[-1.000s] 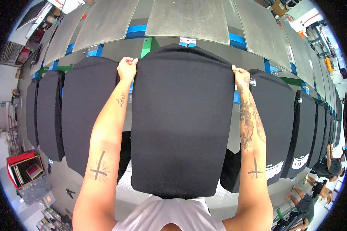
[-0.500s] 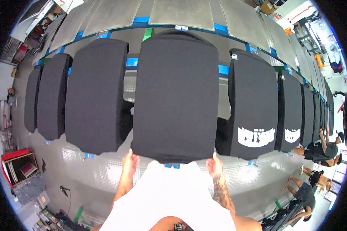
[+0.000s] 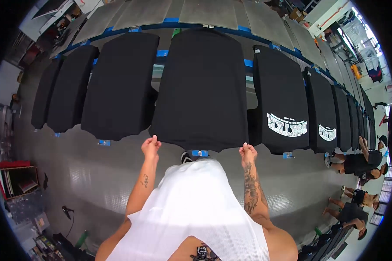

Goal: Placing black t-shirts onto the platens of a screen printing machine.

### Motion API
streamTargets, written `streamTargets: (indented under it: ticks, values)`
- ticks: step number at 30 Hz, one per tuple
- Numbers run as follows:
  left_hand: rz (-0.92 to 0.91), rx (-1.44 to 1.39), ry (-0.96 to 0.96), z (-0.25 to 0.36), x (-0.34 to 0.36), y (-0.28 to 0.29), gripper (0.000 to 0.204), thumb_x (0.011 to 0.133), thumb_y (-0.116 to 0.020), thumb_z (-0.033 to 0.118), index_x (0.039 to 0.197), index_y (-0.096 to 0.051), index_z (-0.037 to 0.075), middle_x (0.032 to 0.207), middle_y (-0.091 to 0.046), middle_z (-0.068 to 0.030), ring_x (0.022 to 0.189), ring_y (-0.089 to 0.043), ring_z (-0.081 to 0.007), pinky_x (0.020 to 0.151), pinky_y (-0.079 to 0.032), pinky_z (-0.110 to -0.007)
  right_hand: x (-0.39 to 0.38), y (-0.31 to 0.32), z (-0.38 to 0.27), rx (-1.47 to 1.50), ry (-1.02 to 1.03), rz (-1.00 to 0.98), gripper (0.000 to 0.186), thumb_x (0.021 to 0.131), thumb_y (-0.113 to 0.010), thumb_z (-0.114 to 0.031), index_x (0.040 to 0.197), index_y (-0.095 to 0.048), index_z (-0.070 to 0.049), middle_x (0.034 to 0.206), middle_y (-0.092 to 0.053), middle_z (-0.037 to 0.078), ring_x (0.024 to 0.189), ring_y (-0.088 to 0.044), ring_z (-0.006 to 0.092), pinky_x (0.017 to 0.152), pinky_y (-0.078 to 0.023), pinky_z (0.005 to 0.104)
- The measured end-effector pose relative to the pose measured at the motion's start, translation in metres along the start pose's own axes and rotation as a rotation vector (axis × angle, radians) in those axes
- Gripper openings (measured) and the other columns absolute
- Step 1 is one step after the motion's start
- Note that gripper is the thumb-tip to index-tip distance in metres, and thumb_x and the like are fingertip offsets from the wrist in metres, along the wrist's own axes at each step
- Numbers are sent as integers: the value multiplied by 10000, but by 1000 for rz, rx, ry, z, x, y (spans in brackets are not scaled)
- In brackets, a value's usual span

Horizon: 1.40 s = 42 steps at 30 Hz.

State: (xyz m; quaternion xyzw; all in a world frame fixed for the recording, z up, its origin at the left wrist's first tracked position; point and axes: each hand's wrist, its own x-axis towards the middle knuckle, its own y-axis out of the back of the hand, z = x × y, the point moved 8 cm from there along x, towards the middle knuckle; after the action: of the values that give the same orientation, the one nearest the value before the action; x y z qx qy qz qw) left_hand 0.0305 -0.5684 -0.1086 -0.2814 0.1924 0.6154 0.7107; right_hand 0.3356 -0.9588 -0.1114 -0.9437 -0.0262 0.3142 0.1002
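A black T-shirt (image 3: pixel 201 87) lies stretched flat over the board straight in front of me. At its near left corner my left hand (image 3: pixel 150 145) pinches the cloth between thumb and fingers. My right hand (image 3: pixel 248 153) grips the near right corner in the same way, so the near edge is drawn between both hands. Under that edge a blue bracket (image 3: pixel 200 153) shows. The shirt's surface looks plain, without print.
To the left, another plain black shirt (image 3: pixel 119 85) covers a board. On the right, a black shirt with a white print (image 3: pixel 286 125) lies on its board. Bare metal boards (image 3: pixel 208 12) line the far side. Several people (image 3: pixel 365 161) stand at the right. A red-edged box (image 3: pixel 17 179) sits lower left.
My view has shifted, and more of my arms shows now. Both hands keep hold of the shirt's near corners; the right corner looks pulled slightly outward.
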Motion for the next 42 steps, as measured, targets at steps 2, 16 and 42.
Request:
streamTargets:
  ticks: [2,16,42]
  values:
    - [-22,-43,59,-5,2,-9,154,854,-677,120,826,-544,49,692,-560,-43,596,-562,-136,552,-514,-254,4,6,5,24,-6,2,99,887,-629,-97,824,-562,-61,673,-573,28,598,-570,126,562,-497,226]
    - [-154,-395,359,-15,78,-27,369,934,-537,330,1169,-568,47,1185,-606,-89,1086,-571,-246,984,-430,-394,78,-19,36,497,-415,-6,355,916,-550,-407,1147,-573,-138,1177,-602,37,1054,-556,173,830,-442,346]
    - [361,-121,-44,7,54,31,199,833,-713,217,820,-583,67,700,-603,-28,547,-540,-129,463,-432,-267,64,45,-8,97,-59,447,268,911,-608,-267,1023,-609,-24,925,-627,83,684,-568,152,519,-426,287]
